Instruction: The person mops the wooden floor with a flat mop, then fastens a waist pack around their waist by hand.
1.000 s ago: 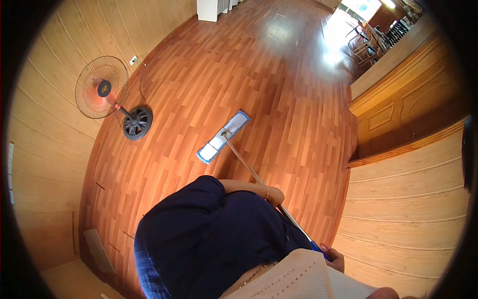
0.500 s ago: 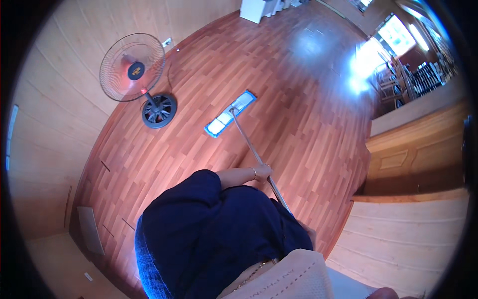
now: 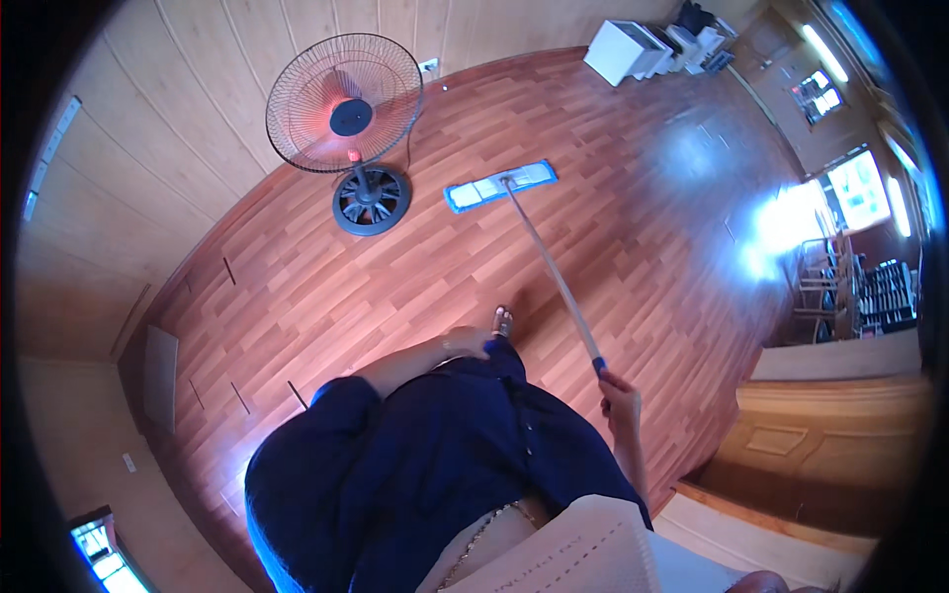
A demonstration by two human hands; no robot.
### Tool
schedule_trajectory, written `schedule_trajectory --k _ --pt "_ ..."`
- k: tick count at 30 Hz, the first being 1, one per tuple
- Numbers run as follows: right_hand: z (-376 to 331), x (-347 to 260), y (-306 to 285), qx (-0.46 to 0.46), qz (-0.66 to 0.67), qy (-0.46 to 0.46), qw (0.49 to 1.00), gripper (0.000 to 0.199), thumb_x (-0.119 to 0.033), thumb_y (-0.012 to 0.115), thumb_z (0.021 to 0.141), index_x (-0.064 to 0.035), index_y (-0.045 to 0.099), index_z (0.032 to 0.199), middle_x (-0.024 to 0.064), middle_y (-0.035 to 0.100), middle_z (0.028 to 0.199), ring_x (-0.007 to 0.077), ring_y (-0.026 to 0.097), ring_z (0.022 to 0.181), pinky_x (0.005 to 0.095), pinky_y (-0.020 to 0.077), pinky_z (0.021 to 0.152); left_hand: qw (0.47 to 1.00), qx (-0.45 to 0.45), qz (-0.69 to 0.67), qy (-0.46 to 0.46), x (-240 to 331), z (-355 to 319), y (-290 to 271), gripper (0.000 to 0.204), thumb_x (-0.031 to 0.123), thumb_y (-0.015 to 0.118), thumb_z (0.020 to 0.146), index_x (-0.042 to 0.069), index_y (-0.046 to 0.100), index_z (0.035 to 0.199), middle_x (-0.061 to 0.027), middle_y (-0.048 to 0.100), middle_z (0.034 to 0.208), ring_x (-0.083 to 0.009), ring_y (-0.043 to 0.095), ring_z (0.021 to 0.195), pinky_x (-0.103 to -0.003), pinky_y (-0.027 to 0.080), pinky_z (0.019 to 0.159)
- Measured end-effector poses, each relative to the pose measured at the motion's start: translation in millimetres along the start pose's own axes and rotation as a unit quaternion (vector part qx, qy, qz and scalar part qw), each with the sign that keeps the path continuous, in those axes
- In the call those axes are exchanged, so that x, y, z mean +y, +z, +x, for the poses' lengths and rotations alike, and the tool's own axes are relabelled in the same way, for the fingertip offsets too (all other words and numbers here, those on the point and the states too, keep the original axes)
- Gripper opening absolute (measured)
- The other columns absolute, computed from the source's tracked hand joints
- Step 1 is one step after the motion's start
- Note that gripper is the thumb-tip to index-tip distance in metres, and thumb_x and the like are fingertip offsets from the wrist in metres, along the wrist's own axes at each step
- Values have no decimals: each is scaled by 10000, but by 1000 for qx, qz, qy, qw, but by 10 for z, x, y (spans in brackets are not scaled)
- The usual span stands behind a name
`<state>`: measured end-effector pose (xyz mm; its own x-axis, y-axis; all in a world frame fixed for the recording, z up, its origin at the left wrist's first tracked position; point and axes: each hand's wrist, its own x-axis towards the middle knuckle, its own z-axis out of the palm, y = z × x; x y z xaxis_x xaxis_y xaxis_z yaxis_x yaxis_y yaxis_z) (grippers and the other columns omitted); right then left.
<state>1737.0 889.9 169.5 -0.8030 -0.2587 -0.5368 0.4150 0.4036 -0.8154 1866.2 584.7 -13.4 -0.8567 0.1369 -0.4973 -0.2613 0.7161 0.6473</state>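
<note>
A flat mop point(image 3: 474, 193) with a white top and blue fringe lies on the wood-plank floor, ahead of me. Its long pole point(image 3: 559, 272) slants back toward my right side. Around the blue grip at the pole's near end, my right hand point(image 3: 620, 397) is closed. My left hand point(image 3: 473, 342) is off the pole, low in front of my dark blue clothing; its fingers are too unclear to read. One sandalled foot point(image 3: 502, 320) shows just beyond that hand.
A standing fan point(image 3: 351, 119) with a round black base point(image 3: 372, 201) stands left of the mop, near the wall. White box-like furniture point(image 3: 621, 51) is at the far wall. A brown wooden panelled piece point(image 3: 820, 445) and chairs point(image 3: 822, 287) line the right side.
My left hand has let go of the pole and drawn back to my body. My right hand, formerly mostly hidden, now shows on the grip. The mop head has turned, and the view has swung.
</note>
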Motion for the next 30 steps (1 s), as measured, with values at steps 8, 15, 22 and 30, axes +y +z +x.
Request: schedule_trajectory --k 8,15,22,30 --pt "2711 -1277 867 -95 -77 -100 987 231 -133 683 805 -91 700 1031 -32 524 597 67 447 409 214 297 345 919 212 -160 -291 -1351 -864 453 441 421 683 701 101 675 1005 -175 672 997 -338 636 961 -431 500 838" --pt "4652 -2523 2079 -165 -54 -120 978 233 -132 643 845 -119 685 1073 -39 502 618 66 446 424 206 268 328 855 256 -232 -387 -1046 -517 389 409 399 664 744 96 681 1017 -153 683 982 -325 651 929 -419 510 848" --pt "5990 -3042 3141 -195 -53 -103 974 230 -192 624 888 -154 638 1114 -20 513 647 76 439 438 213 270 334 822 296 -400 -275 -463 331 -69 443 397 656 792 76 644 1098 -151 681 1005 -287 659 939 -397 519 833" --pt "5525 -2122 3322 -281 -62 -40 957 49 -281 512 935 -242 531 956 -3 447 583 120 454 416 261 317 318 818 385 -335 -263 301 239 -1444 365 336 655 833 89 634 1101 -141 678 988 -272 655 936 -362 519 822"
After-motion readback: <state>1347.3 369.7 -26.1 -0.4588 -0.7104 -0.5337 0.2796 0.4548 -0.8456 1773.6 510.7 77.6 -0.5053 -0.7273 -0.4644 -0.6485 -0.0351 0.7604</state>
